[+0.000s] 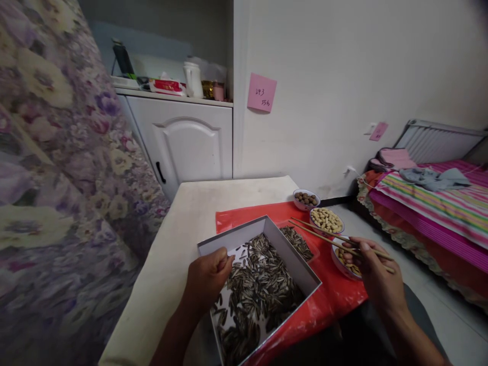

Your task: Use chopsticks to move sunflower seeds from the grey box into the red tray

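Nearest the camera, the shallow box (236, 239) sits tilted in its heading, with dark striped seeds (263, 274) spread over most of its floor and a few pale gaps showing. Over its left wall is the left hand (209, 277), fingers curled closed; whether anything is inside cannot be told. Left of the box the table (183, 208) is bare, while a red plastic sheet (247, 215) lies behind and right of it. Just beyond the box's right wall rests a smaller heap of similar seeds (296, 243). Farther right stand three bowls, holding round brown nuts (305, 198), peanuts (327, 220) and yellowish-brown pieces (353, 265). Right of the box, the right hand (375, 274) grips two chopsticks (316, 234), their tips slightly apart with nothing visible between. As a judgement, the seeds are only partly divided: the larger share remains in the box.
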The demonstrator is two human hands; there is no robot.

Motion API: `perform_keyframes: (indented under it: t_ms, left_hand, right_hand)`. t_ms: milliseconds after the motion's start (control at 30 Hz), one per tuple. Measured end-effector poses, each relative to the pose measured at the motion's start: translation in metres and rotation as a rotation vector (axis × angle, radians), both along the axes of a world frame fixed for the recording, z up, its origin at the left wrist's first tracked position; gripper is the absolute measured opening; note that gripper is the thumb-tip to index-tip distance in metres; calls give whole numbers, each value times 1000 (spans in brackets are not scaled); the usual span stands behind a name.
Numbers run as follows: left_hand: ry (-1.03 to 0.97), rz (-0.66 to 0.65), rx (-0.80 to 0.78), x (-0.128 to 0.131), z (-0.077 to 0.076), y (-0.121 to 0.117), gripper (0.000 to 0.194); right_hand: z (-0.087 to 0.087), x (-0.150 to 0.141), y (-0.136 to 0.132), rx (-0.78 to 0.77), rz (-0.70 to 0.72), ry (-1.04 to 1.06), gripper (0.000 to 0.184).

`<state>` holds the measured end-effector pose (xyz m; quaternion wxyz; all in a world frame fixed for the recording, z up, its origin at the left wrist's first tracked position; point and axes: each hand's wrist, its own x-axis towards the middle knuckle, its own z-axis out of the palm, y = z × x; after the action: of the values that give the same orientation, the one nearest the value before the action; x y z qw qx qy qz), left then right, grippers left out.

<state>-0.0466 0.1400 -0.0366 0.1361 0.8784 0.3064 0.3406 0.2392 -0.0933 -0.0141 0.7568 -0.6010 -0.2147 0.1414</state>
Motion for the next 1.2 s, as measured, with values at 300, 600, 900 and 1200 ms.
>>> perform_keyframes:
  t_ms: [300,600,900,1200]
  left_hand:
    - [-28,-15,-68,0,5,-3,38]
    - [-20,-14,-59,0,3,-3,39]
    - [-7,-6,-64,1,4,-4,39]
    - [-4,-1,-74,0,5,-4,39]
  right_hand:
    - [12,-23,1,-165,207,-139,29]
    - [12,-45,16,-373,386,-297,36]
    - [-4,-52,25,-377,436,-308,35]
    - [2,-50,24,-352,417,-288,32]
